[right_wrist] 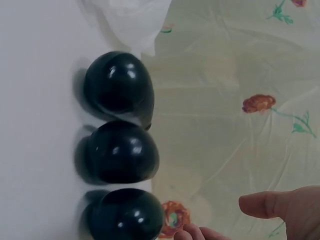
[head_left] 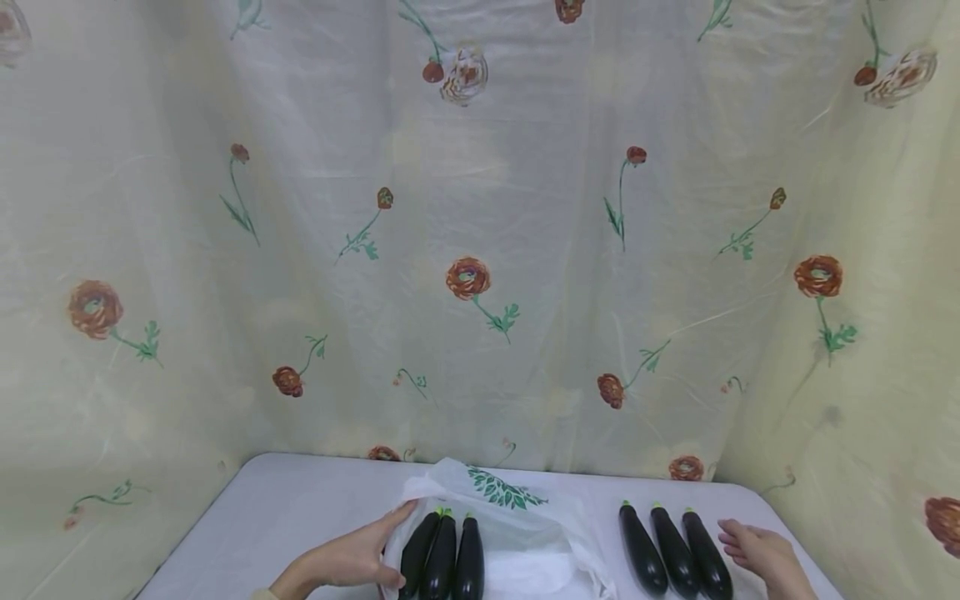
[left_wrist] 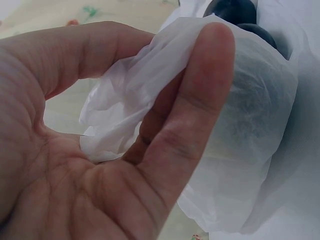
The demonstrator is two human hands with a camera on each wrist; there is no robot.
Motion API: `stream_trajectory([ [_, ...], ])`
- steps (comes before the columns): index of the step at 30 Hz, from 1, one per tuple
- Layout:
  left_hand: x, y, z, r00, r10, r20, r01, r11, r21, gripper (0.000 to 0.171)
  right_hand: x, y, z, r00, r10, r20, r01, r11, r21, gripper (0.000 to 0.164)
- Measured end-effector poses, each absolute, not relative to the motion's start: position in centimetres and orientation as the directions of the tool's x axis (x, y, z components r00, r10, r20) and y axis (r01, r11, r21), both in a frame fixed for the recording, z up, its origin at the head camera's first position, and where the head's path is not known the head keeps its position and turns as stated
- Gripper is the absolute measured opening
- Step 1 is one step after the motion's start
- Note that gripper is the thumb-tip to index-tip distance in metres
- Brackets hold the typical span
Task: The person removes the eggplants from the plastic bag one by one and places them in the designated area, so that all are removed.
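With the thumb and fingers of my left hand (head_left: 348,557), I hold the left edge of a white plastic bag (head_left: 536,554) with a green leaf print. The left wrist view shows the thin bag film (left_wrist: 130,90) between the thumb and fingers. Three dark eggplants lie at the bag's mouth side by side, the middle eggplant (head_left: 441,558) among them. To the right of the bag, three more eggplants lie in a row on the table; the rightmost eggplant (head_left: 707,557) is nearest my right hand (head_left: 761,557). That hand hovers beside it, fingers loosely bent, holding nothing.
A table with a white cover (head_left: 322,492) bears everything. Behind it and at both sides hangs a pale curtain (head_left: 525,208) printed with red-brown flowers. The bag lies between the two groups of eggplants.
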State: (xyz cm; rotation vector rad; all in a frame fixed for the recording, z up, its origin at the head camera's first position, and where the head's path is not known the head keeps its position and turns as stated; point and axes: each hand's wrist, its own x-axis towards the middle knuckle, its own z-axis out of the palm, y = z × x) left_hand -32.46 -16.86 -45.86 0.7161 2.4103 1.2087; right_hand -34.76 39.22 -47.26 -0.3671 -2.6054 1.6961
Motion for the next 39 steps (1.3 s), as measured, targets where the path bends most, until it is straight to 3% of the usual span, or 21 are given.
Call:
stream_trajectory([
  [19,-32.3,-16.7,-45.9,-0.812,0.579,-0.074,0.264,0.476,0.839,0.101,-32.9,32.7,-44.6,-0.992,0.060,-0.109,0.121,0.248,-0.961,0.054],
  [28,-32.4,-16.6,-46.1,-0.813,0.576,-0.082,0.248,0.471,0.847,0.100,-32.6,30.9,-44.4,-0.987,0.055,-0.148,0.157,0.236,-0.959,0.053],
  [39,-32.6,-16.6,-46.2,-0.813,0.577,-0.076,0.277,0.498,0.822,0.100,-32.3,29.0,-45.0,-0.993,-0.008,-0.114,0.106,0.306,-0.946,0.051],
])
